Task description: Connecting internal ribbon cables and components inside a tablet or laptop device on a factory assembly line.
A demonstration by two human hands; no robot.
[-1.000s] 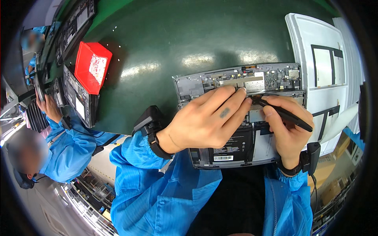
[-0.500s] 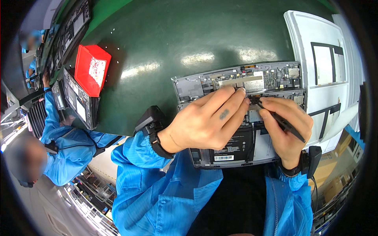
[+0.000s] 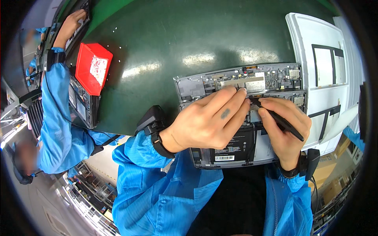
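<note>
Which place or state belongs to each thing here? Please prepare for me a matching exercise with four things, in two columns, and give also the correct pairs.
Column one:
1. red bin
2. white panels
3. slim black tool
4. co-worker's hand

Column two:
A. gripped by the right hand
B. in the upper left of the picture
C. holding small white pieces
D. right of the opened laptops

Pairs: 1-C, 2-D, 3-A, 4-B
</note>
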